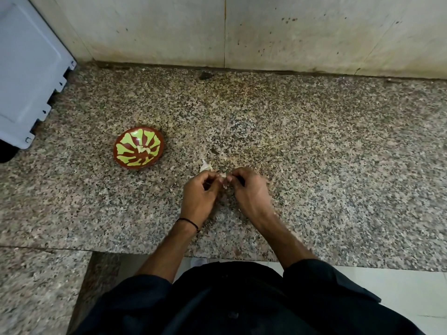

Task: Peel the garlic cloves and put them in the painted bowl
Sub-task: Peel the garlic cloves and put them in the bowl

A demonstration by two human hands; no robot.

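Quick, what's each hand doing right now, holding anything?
Left hand: fingers curled, pinching the garlic clove.
Right hand: fingers curled, pinching the same clove from the other side.

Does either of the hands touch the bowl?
No: the left hand and right hand pinch a clove between them, and the bowl sits apart on the counter.

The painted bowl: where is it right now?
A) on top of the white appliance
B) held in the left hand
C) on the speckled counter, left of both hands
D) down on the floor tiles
C: the painted bowl stands on the speckled counter, apart from the left hand and right hand, which pinch a garlic clove between them.
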